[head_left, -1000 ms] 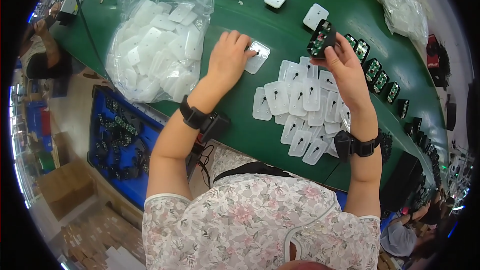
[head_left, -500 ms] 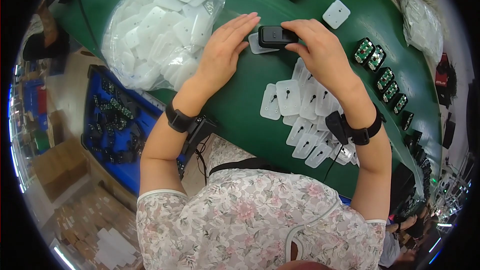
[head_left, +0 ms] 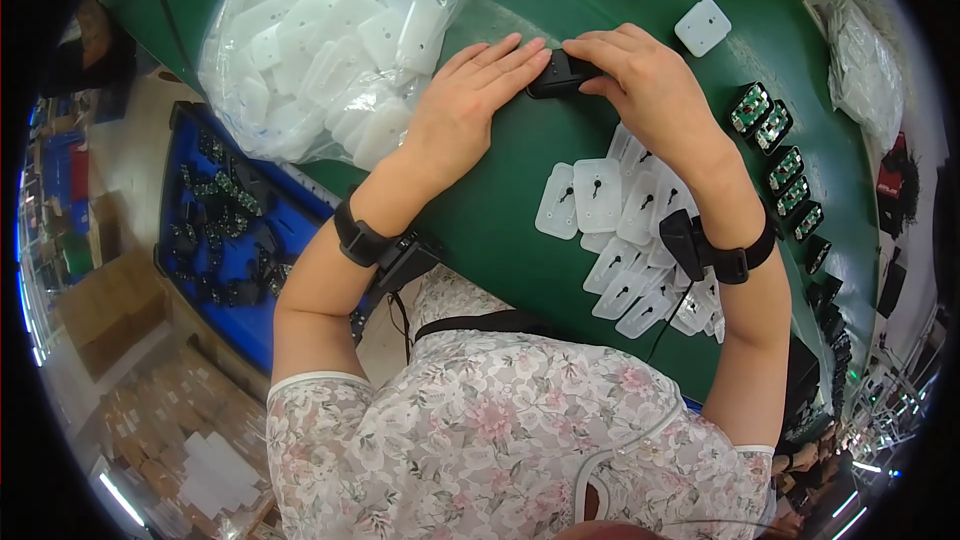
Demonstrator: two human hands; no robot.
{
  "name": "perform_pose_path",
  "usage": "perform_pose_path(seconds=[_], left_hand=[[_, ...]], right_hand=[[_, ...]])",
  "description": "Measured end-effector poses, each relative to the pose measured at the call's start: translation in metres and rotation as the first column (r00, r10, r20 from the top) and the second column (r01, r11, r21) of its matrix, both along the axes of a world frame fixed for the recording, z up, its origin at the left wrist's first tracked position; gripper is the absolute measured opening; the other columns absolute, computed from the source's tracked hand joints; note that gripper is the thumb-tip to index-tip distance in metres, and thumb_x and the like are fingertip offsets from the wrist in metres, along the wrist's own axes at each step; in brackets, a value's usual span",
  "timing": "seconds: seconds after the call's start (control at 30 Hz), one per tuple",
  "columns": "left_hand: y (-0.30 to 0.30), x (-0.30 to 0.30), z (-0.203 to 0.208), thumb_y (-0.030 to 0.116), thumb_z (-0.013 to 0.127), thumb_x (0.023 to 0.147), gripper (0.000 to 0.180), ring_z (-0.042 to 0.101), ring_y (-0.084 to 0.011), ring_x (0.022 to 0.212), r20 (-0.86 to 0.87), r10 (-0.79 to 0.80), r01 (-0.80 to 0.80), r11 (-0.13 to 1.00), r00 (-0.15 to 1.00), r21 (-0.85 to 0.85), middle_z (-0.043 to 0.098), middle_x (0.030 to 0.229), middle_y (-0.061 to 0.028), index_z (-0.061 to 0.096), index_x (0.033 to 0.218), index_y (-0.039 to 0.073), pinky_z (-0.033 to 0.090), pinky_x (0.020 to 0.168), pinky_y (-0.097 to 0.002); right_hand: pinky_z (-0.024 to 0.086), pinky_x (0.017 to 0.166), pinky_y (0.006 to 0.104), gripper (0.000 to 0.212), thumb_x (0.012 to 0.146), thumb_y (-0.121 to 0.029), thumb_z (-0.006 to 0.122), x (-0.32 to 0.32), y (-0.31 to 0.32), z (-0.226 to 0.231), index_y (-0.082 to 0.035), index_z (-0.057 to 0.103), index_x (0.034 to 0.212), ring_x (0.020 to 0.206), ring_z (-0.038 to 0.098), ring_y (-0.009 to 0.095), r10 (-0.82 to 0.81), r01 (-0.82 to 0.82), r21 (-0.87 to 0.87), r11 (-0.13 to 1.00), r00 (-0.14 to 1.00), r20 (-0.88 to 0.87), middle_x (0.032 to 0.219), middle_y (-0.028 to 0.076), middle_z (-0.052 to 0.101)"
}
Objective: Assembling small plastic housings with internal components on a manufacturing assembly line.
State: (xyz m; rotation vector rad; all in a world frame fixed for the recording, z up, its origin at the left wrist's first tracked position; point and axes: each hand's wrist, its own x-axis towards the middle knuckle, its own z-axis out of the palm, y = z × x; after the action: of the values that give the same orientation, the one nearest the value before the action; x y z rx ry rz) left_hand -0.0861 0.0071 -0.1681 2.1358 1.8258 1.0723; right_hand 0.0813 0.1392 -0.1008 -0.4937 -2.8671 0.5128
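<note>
A small black plastic case (head_left: 556,77) is on the green table in front of me. My right hand (head_left: 640,80) pinches its right end between thumb and fingers. My left hand (head_left: 462,112) lies with fingers stretched out, the fingertips reaching the case's left end. Whether anything lies under the left fingers is hidden. Nearer to me, below the right hand, is a loose pile of translucent white plates (head_left: 597,194), several with a small black keyhole-shaped mark or part.
A clear bag (head_left: 330,50) full of white plates lies at the left. White square pieces (head_left: 703,27) sit at the far right. Black cases with green circuit boards (head_left: 788,168) line the right side. A blue bin (head_left: 235,305) with dark parts stands lower left.
My left hand has moved right, bringing its fingertips onto the case. The translucent plate that showed beneath the case is out of sight. The whole view has shifted slightly.
</note>
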Motion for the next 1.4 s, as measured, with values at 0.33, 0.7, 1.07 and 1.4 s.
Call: perform_pose_path(seconds=[0.33, 0.7, 1.07, 1.4], left_hand=[[-0.003, 0.006, 0.009, 0.004, 0.055, 0.077, 0.047, 0.052, -0.0248, 0.115, -0.209, 0.014, -0.021, 0.999, 0.978, -0.032, 0.054, 0.126, -0.0095, 0.051, 0.124, 0.004, 0.04, 0.096, -0.0376], [0.019, 0.027, 0.007, 0.019, 0.069, 0.07, 0.05, 0.058, -0.0266, 0.09, -0.352, 0.217, -0.191, 0.976, 0.91, 0.108, 0.06, 0.1, -0.0113, 0.053, 0.113, -0.002, 0.046, 0.078, -0.0363], [0.011, 0.042, 0.057, 0.013, 0.061, 0.085, 0.024, 0.059, -0.0101, 0.06, 0.739, 0.134, 0.065, 0.97, 0.66, -0.234, 0.062, 0.072, -0.0082, 0.058, 0.102, -0.004, 0.046, 0.054, -0.0244], [0.028, 0.062, 0.057, 0.016, 0.061, 0.087, 0.024, 0.058, -0.0089, 0.056, 0.772, 0.145, 0.124, 0.952, 0.618, -0.279, 0.062, 0.07, -0.0056, 0.059, 0.1, -0.004, 0.044, 0.051, -0.0207]], right_hand=[[0.051, 0.07, 0.0315, 0.038, 0.066, 0.002, 0.067, 0.002, -0.011, -0.01, -0.007, 0.062, 0.103, 0.084, 0.059, 0.021, -0.052, 0.058, 0.131, 0.99, 0.998, -0.044, 0.1, 0.004, 0.063], [0.048, 0.061, 0.0319, 0.027, 0.083, -0.009, 0.061, -0.017, 0.023, 0.009, -0.01, 0.063, 0.109, 0.054, 0.055, 0.021, -0.126, 0.194, -0.382, 0.904, 0.973, 0.195, 0.077, 0.008, 0.064], [0.045, 0.07, 0.0305, 0.023, 0.088, -0.02, 0.056, 0.025, -0.012, 0.028, -0.007, 0.058, 0.107, 0.08, 0.056, 0.022, -0.165, 0.073, -0.337, 0.939, 0.953, -0.255, 0.096, 0.008, 0.056], [0.045, 0.073, 0.032, 0.021, 0.089, -0.02, 0.054, 0.049, -0.002, 0.02, -0.005, 0.059, 0.103, 0.085, 0.057, 0.023, -0.293, 0.126, -0.457, 0.881, 0.903, -0.316, 0.094, 0.009, 0.058]])
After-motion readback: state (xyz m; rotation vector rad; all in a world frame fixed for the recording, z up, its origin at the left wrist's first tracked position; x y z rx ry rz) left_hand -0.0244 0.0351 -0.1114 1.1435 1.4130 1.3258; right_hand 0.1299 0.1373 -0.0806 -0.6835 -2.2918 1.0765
